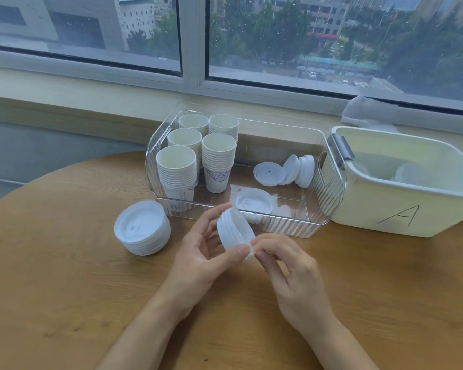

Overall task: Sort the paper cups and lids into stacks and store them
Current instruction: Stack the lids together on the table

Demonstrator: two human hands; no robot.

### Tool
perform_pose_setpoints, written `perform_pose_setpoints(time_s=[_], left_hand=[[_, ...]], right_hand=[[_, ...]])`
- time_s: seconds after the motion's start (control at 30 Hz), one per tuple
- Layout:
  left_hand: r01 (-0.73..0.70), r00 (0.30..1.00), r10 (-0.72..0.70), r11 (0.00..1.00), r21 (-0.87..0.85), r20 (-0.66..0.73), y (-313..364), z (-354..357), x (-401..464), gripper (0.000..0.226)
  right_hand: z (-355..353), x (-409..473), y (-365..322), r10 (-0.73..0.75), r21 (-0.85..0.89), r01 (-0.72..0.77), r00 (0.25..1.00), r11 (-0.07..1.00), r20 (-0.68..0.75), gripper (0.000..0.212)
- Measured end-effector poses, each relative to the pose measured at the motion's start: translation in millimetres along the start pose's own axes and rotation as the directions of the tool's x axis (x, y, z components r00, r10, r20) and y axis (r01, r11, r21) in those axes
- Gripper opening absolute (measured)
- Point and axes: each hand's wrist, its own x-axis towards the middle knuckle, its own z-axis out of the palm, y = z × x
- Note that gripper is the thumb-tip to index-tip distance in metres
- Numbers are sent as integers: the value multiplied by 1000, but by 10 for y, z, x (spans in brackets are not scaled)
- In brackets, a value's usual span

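Note:
A small stack of white lids is tilted above the table, just in front of the clear bin. My left hand grips it with thumb and fingers. My right hand pinches its lower rim. A taller stack of lids stands on the table to the left. Inside the clear bin are several stacks of paper cups at its left, a lid stack at the front and loose lids leaning at the right.
A cream tub marked "A" stands right of the clear bin, with pale lids inside. The round wooden table sits by a window sill. A crumpled plastic bag lies on the sill.

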Motion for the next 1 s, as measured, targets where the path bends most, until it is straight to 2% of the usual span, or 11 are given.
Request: perform_pose_setpoints(time_s=[0.13, 0.27, 0.4, 0.53, 0.6, 0.77, 1.0], left_hand=[[-2, 1000, 2, 1000, -10, 17, -8, -3, 8, 76], [-11, 999, 11, 1000, 8, 32, -10, -24, 1, 74], [-5, 997, 0, 998, 68, 83, -5, -1, -23, 75], [-7, 992, -13, 988, 156, 127, -9, 18, -40, 77], [-8, 991, -15, 986, 168, 135, 6, 20, -51, 79], [-31, 989, 2, 981, 194, 149, 37, 10, -71, 83], [-48, 989, 15, 974, 221, 148, 44, -1, -66, 86]], right_hand=[[5, 12, 7, -4, 26, 3, 999, 1000, 31, 11], [-10, 13, -12, 77, 90, -84, 994, 992, 77, 9], [-63, 33, -2, 233, 284, -249, 968, 926, 90, 36], [-69, 42, -14, 303, 343, -320, 947, 883, 105, 34], [-76, 52, -12, 341, 356, -363, 932, 861, 125, 48], [-99, 61, -5, 338, 386, -382, 924, 840, 179, 74], [-107, 39, 17, 313, 428, -385, 921, 818, 230, 66]])
